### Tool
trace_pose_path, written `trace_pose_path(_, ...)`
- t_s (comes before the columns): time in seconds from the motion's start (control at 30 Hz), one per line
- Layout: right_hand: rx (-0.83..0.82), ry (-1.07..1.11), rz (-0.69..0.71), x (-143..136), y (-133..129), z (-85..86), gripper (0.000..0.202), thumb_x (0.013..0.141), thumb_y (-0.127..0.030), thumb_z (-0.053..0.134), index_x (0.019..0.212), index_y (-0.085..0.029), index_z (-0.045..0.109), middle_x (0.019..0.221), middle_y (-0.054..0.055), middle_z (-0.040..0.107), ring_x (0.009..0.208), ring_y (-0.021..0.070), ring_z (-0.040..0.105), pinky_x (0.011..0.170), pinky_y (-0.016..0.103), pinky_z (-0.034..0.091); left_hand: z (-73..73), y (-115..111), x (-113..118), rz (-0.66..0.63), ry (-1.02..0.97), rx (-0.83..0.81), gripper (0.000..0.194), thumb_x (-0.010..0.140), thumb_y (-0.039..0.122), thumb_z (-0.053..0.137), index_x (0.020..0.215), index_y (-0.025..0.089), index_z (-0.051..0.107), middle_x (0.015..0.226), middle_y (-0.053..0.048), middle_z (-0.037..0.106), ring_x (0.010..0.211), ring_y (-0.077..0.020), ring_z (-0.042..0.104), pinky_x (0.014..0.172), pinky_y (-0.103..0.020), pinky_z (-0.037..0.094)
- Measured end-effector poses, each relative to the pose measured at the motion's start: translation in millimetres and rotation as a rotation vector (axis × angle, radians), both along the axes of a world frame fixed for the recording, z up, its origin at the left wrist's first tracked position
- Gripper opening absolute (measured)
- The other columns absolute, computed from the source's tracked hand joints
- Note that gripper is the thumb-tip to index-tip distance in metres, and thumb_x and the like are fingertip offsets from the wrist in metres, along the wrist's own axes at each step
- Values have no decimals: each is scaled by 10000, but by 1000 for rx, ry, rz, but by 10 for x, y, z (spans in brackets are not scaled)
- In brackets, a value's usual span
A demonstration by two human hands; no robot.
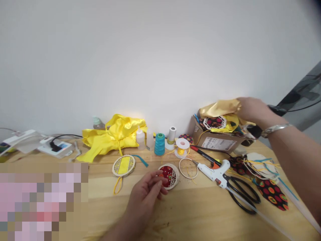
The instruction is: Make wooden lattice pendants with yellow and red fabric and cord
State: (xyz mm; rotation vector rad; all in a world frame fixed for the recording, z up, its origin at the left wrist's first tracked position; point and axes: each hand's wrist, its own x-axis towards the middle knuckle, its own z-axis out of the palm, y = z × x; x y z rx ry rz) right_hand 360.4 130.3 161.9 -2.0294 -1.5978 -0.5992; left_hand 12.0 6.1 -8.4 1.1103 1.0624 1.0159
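My left hand (147, 189) is above the table with its fingers loosely bent and apart. Its fingertips overlap the left part of a round wooden ornament (173, 177) with dark red patterned cloth and a fretwork edge; I cannot tell whether they touch it. At the right, my right hand (253, 110) reaches over a cardboard box (218, 143), its fingers closed on a piece of gold satin cloth (220, 107). The fingertips are hidden behind the hand and cloth. Inside the box lie a dark patterned octagonal piece (214, 123) and yellow fabric (233, 122).
A white glue gun (213, 172) lies beside black-handled scissors (243, 195) and a thin wooden ring (188, 168). Behind are a teal thread cone (159, 144), a yellow cord spool (182, 147) and yellow satin (112, 139). A yellow round ornament (124, 165) and power strip (55, 147) are leftward.
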Motion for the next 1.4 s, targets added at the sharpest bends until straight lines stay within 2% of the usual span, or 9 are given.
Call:
trace_pose_path(0.1,48,-173,-64,-395,-401,-31,366,802,-85,433,1123,-128,601,1151,215,582,1085,348,493,783,464,389,25,23,-19,81,54,16,304,774,336,586,1024,163,569,920,-70,695,673,-152,624,582,-270,470)
trace_pose_path(0.17,148,-189,73,-761,-716,-180,344,837,-167,412,1120,-221,601,1122,142,613,1033,322,537,785,449,441,34,48,-47,143,124,37,304,774,329,577,1029,165,577,927,-59,676,702,-153,612,609,-271,469)
trace_pose_path(0.3,-175,191,506,-1419,-1161,-836,204,885,-263,435,849,-232,634,774,45,674,674,203,613,597,330,470,20,89,-99,260,314,110,344,781,356,567,1070,171,595,995,-59,613,803,-172,589,710,-293,466)
trace_pose_path(0.4,-410,361,550,-1648,-1234,-1336,217,894,-216,430,782,-216,616,770,43,663,696,198,608,619,319,466,-27,90,-100,238,423,110,405,803,372,539,1166,192,551,1125,-80,566,749,-165,580,722,-332,465)
trace_pose_path(0.5,-367,403,628,-1695,-1198,-1599,123,852,-189,521,946,-193,599,949,79,653,875,236,577,763,373,468,-98,72,-79,165,579,199,487,784,360,576,1237,197,505,1224,-102,537,950,-234,557,844,-393,439)
trace_pose_path(0.6,-357,384,768,-1671,-1170,-1673,396,754,-232,673,1124,-208,536,1121,90,598,1024,280,494,870,425,429,-168,54,-61,63,745,338,635,725,334,649,1303,170,443,1266,-118,525,1203,-299,392,998,-446,340)
trace_pose_path(0.77,-433,412,793,-1622,-1147,-1716,666,666,-390,753,1240,-224,459,1129,100,566,1017,298,456,870,455,417,-218,56,-50,-50,850,365,757,730,406,652,1368,145,340,1275,-135,531,1212,-318,362,1017,-471,315)
trace_pose_path(1.1,-478,360,879,-1635,-1176,-1784,676,729,-391,693,1307,-194,402,1221,100,536,1115,310,390,962,475,338,-202,67,-54,-103,894,380,749,729,336,646,1374,137,322,1266,-122,565,1194,-323,374,1004,-484,299)
trace_pose_path(1.4,-501,344,892,-1590,-1180,-1789,723,740,-423,672,1341,-153,374,1144,121,572,1049,307,414,916,472,360,-181,40,-53,-102,906,456,802,710,371,656,1392,183,279,1222,-105,584,1181,-338,394,981,-505,292)
